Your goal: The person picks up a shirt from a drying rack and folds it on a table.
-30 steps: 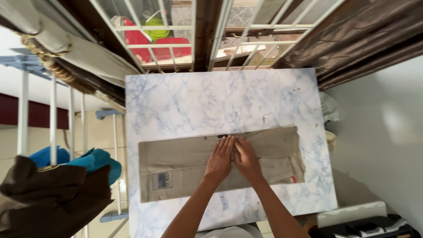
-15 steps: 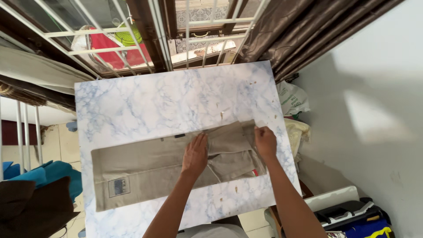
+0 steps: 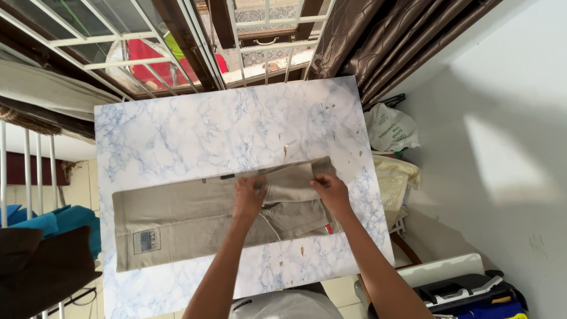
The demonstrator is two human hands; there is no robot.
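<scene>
Head view: looking straight down on a marble-pattern table (image 3: 195, 130), 2 bare arms reaching in from the bottom edge.
Garment: khaki trousers (image 3: 189, 215) lie flat across the near half of the table, long axis left to right, folded lengthwise; a small patch label (image 3: 146, 241) sits near the left end.
Left hand: left hand (image 3: 248, 198) palm down on the trousers about mid-length, fingers curled and pinching a bit of cloth near the far edge.
Right hand: right hand (image 3: 332, 194) on the right end of the trousers, fingers closed on the cloth edge, which is lifted and turned back toward the left hand.
Hand spacing: near each other, not touching, a rumpled fold of cloth between them.
Table surface: a few small brownish specks on the bare marble, above and below the trousers.
Back: white window bars (image 3: 177, 41) beyond the far table edge, brown curtain (image 3: 390, 35) at the right of them.
Right side: white plastic bag (image 3: 391, 130) on the floor just beside the table, white wall (image 3: 508, 153) behind it.
Left side: white rack rails (image 3: 29, 171), with teal cloth (image 3: 53, 221) and dark brown cloth (image 3: 41, 266) near the lower corner.
</scene>
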